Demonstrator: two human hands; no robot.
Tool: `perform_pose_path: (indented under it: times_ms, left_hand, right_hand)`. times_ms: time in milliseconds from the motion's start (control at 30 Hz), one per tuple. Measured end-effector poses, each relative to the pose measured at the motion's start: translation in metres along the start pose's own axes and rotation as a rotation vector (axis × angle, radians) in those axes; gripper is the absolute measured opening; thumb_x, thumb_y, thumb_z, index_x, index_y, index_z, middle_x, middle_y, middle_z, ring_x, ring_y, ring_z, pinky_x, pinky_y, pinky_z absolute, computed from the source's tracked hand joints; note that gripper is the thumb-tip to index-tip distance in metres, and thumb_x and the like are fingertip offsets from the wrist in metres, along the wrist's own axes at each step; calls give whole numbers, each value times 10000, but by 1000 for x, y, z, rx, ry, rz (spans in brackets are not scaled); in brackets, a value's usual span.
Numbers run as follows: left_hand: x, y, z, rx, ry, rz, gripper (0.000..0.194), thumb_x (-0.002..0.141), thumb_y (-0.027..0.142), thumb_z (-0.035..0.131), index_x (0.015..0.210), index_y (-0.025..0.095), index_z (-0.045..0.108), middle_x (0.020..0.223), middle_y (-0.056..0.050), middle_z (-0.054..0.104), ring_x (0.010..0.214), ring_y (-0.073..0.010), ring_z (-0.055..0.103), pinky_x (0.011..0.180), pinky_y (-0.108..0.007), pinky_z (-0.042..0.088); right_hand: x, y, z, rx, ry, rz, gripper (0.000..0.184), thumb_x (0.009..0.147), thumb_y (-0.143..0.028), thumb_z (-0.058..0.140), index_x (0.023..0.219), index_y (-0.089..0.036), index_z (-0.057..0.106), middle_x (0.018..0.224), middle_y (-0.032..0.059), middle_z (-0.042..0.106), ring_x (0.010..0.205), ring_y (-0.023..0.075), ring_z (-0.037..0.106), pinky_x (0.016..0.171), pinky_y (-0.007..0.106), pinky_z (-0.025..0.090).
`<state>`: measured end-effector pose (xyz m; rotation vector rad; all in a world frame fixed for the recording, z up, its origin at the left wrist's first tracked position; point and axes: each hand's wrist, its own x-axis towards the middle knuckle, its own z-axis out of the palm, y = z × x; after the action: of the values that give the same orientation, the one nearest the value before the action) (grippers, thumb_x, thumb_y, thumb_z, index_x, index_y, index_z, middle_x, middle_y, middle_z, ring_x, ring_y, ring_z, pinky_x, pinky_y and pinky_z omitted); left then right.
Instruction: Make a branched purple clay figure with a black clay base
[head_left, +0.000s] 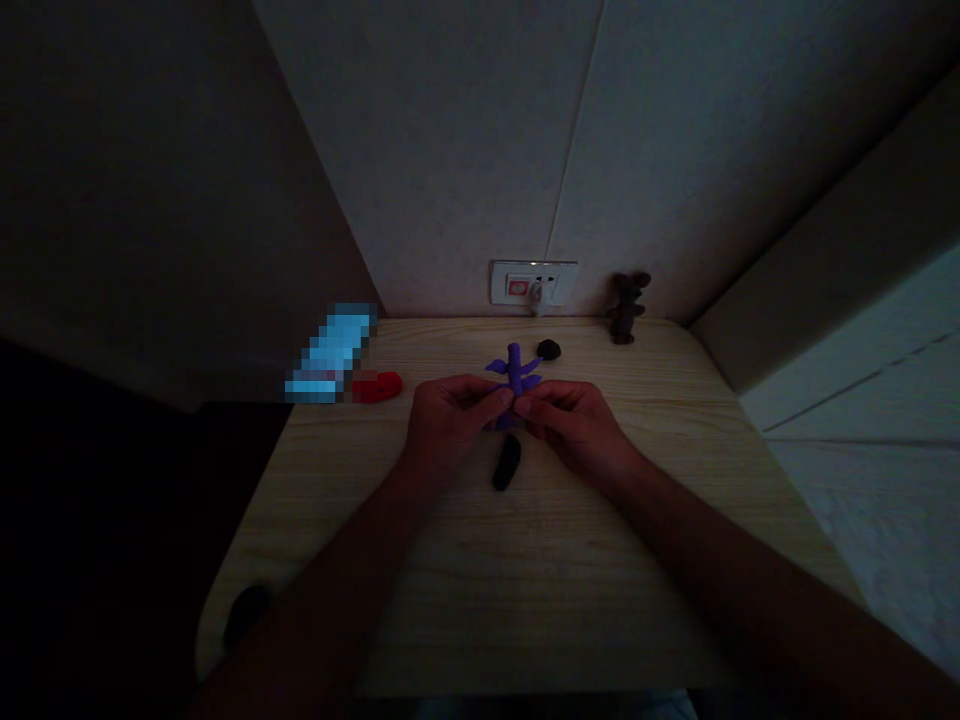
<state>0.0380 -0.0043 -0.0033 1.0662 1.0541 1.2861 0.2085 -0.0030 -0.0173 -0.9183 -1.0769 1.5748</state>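
Between my two hands stands a purple clay figure (514, 362), shaped like an upright stem with leaf-like pieces sticking out on both sides. My left hand (454, 415) pinches its lower part from the left, thumb and fingertips closed on it. From the right, my right hand (574, 425) pinches the same spot, and the two thumbs nearly meet in front. The fingers partly hide the figure's base. Just in front of it on the table lies a long black lump (507, 462), perhaps clay. A smaller black lump (549, 350) sits behind the figure.
The wooden table (465, 590) meets a wall with a socket plate (534, 283). A dark brown figure (625, 308) stands at the back right. On the left are a red object (379, 386) and a bright blurred-out rectangle (334, 352). A dark round object (246, 615) lies near left.
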Motion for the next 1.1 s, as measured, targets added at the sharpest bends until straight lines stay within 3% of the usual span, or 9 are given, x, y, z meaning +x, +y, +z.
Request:
perform_pose_path:
  times_ms: [267,600,1100]
  left_hand:
    - [3,-6,-2,-92,-74,-8,168,715,312,867,753,163,797,622,-10,694,561,-103,588,585,-238,479]
    - [2,-3,1,-106,-17,-5,175,687,291,893,730,160,785,599,-3,685,541,-93,578,562,-224,469]
    - [3,-3,1,-121,-39,-7,180,699,301,858,728,161,748,589,11,648,521,-88,541,532,-225,446]
  right_hand:
    - [-2,-5,2,82,-1,44,234,664,-392,961,681,-212,813,567,-29,623,549,97,471,566,280,309]
    - [-3,-8,4,109,21,66,237,658,-386,960,695,-204,812,589,-19,635,552,100,462,550,285,309]
    - [-1,-3,2,38,-2,22,221,698,-391,935,699,-208,811,569,-27,631,547,101,458,570,287,307]
